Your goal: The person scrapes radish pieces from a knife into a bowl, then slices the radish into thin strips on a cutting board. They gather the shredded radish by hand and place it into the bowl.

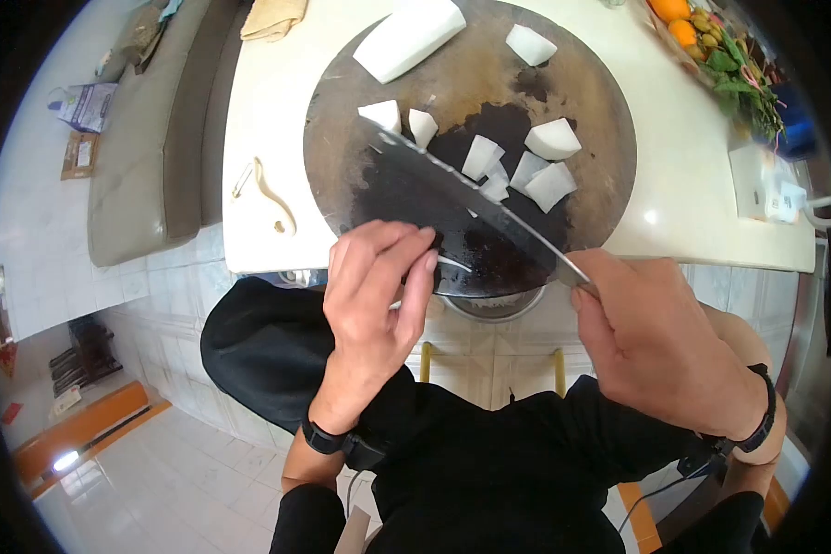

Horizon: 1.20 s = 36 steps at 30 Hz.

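Here, seen from above, the right hand (660, 342) is closed in a fist round the handle of a knife (462, 189), its knuckles towards the camera. The broad dark blade runs away from that hand, up and to the left, lying low across a round dark cutting board (582, 83). The left hand (379, 295) sits just beside the right hand, at the near rim of the board, palm down. Its fingers (415, 254) are half curled and close together, their tips beside the blade. A thin pale sliver (454, 265) shows at those fingertips; whether they pinch it cannot be told. Just beyond the blade, past both hands, lie several cut white vegetable chunks (552, 138). One large uncut piece (408, 37) lies farther off, at the far edge of the board. Between the two hands, under the board's near rim, part of a metal bowl (494, 305) shows. The board rests on a white table (268, 138). Oranges and leafy greens (711, 46) lie well beyond the right hand. Each wrist wears a dark band.
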{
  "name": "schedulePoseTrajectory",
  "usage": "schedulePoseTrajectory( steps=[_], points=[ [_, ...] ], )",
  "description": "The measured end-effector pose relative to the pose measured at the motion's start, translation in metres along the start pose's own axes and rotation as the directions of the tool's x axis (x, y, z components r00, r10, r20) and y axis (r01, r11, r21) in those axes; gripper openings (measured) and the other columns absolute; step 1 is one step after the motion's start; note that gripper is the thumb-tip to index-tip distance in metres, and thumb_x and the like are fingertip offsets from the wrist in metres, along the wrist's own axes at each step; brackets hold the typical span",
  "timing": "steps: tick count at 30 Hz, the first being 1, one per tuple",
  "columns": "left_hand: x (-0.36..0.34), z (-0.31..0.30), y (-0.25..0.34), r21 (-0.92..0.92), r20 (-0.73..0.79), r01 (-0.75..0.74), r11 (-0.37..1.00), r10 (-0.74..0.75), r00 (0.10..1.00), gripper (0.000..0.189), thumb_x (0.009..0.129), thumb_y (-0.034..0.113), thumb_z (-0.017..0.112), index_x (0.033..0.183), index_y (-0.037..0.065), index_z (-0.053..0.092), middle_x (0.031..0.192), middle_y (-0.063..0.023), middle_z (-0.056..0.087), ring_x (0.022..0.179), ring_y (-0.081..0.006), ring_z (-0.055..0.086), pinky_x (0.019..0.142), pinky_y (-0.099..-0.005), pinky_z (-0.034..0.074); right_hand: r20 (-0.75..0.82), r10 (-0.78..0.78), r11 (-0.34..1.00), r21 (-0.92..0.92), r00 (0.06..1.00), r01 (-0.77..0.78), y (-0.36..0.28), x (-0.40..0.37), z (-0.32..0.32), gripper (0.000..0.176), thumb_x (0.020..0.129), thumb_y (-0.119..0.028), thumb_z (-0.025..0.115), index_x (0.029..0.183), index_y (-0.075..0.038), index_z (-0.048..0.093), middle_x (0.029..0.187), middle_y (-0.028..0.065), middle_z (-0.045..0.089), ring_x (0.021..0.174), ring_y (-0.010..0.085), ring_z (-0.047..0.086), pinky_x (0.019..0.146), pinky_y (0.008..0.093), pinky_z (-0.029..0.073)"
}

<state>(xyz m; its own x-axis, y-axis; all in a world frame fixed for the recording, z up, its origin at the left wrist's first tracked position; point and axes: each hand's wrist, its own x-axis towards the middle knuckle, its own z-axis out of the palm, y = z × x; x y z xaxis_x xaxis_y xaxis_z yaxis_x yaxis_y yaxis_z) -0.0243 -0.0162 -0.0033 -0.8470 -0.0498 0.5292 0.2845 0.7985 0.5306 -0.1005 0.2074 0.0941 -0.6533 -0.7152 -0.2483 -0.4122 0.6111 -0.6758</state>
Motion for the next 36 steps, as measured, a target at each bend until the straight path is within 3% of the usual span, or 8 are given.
schedulePoseTrajectory(
  steps=[1, 5, 9, 16, 18, 25, 31, 36],
  points=[
    [0.005, -0.002, 0.0, -0.008, 0.081, 0.08, 0.997, -0.079, 0.994, 0.024, 0.072, -0.004, 0.074, 0.095, 0.001, 0.069, 0.093, -0.0099, 0.064, 0.087, -0.0275, 0.061, 0.077, -0.0362, 0.047, -0.018, 0.022, 0.999, 0.045, 1.0, -0.021, 0.002, -0.001, 0.0, 0.015, 0.084, 0.003, 0.056, 0.099, 0.002, 0.058, 0.067, 0.021, 0.057, 0.065, 0.0421, 0.056, 0.06, 0.0458, 0.042],
    [0.02, -0.019, 0.002, -0.066, 0.329, 0.092, 0.994, -0.066, 0.942, 0.026, 0.07, 0.003, 0.078, 0.094, 0.001, 0.07, 0.093, -0.0081, 0.063, 0.089, -0.0269, 0.059, 0.078, -0.0363, 0.045, -0.132, -0.03, 0.999, 0.025, 0.991, 0.034, 0.009, -0.008, 0.003, 0.013, 0.084, 0.004, 0.055, 0.096, 0.003, 0.058, 0.068, 0.0216, 0.057, 0.064, 0.0422, 0.056, 0.059, 0.0455, 0.041],
    [0.016, -0.026, -0.003, -0.031, 0.401, 0.029, 0.999, -0.014, 0.916, 0.023, 0.072, 0.003, 0.077, 0.093, 0.001, 0.069, 0.092, -0.008, 0.061, 0.088, -0.0275, 0.058, 0.077, -0.0371, 0.044, -0.085, 0.003, 0.999, 0.05, 0.996, 0.001, 0.01, -0.012, -0.003, 0.014, 0.084, 0.004, 0.055, 0.097, 0.003, 0.058, 0.068, 0.0221, 0.057, 0.064, 0.0422, 0.056, 0.06, 0.0459, 0.042],
    [0.014, -0.017, 0.004, 0.041, 0.29, 0.062, 0.997, -0.072, 0.954, 0.011, 0.075, -0.002, 0.072, 0.083, 0.002, 0.065, 0.089, -0.0097, 0.062, 0.084, -0.0272, 0.059, 0.075, -0.0368, 0.045, -0.079, -0.045, 0.998, 0.039, 0.996, 0.048, 0.009, -0.015, 0.003, 0.015, 0.085, 0.001, 0.057, 0.099, 0.003, 0.059, 0.067, 0.0231, 0.057, 0.063, 0.0428, 0.055, 0.059, 0.0472, 0.041],
    [0.01, -0.017, 0.007, 0.012, 0.144, 0.35, 0.937, -0.348, 0.926, 0.009, 0.077, -0.002, 0.071, 0.081, 0.002, 0.065, 0.082, -0.0101, 0.062, 0.075, -0.0264, 0.06, 0.069, -0.0358, 0.047, -0.025, -0.014, 0.997, 0.072, 1.0, 0.015, 0.008, -0.012, 0.002, 0.014, 0.085, 0.0, 0.057, 0.098, 0.004, 0.058, 0.067, 0.0236, 0.057, 0.064, 0.0435, 0.055, 0.059, 0.0476, 0.041],
    [0.003, -0.005, 0.023, 0.106, 0.055, 0.451, 0.886, -0.458, 0.887, 0.008, 0.078, 0.003, 0.074, 0.079, 0.002, 0.066, 0.068, -0.0086, 0.061, 0.063, -0.0227, 0.059, 0.06, -0.0335, 0.046, 0.047, -0.045, 0.992, 0.122, 0.998, 0.038, 0.007, -0.005, 0.007, 0.008, 0.086, -0.001, 0.055, 0.089, 0.006, 0.055, 0.068, 0.0265, 0.055, 0.066, 0.0459, 0.055, 0.059, 0.0485, 0.041],
    [-0.002, -0.017, 0.031, -0.135, 0.231, 0.417, 0.899, -0.38, 0.896, 0.008, 0.079, 0.0, 0.073, 0.085, 0.0, 0.068, 0.076, -0.0094, 0.065, 0.064, -0.0222, 0.06, 0.058, -0.0325, 0.047, 0.063, 0.022, 0.991, 0.133, 0.998, -0.031, 0.005, 0.0, 0.008, 0.008, 0.086, -0.002, 0.054, 0.087, 0.006, 0.054, 0.068, 0.0265, 0.055, 0.067, 0.0461, 0.055, 0.06, 0.0492, 0.041],
    [-0.006, -0.024, 0.013, -0.032, 0.171, 0.276, 0.961, -0.266, 0.949, 0.018, 0.074, -0.002, 0.074, 0.09, 0.004, 0.071, 0.084, -0.0067, 0.066, 0.078, -0.0242, 0.06, 0.073, -0.0339, 0.045, 0.069, 0.008, 0.99, 0.139, 0.998, -0.017, 0.006, -0.003, 0.008, 0.009, 0.087, -0.004, 0.055, 0.088, 0.005, 0.054, 0.07, 0.0258, 0.055, 0.069, 0.0452, 0.053, 0.063, 0.0473, 0.041]
  ],
)
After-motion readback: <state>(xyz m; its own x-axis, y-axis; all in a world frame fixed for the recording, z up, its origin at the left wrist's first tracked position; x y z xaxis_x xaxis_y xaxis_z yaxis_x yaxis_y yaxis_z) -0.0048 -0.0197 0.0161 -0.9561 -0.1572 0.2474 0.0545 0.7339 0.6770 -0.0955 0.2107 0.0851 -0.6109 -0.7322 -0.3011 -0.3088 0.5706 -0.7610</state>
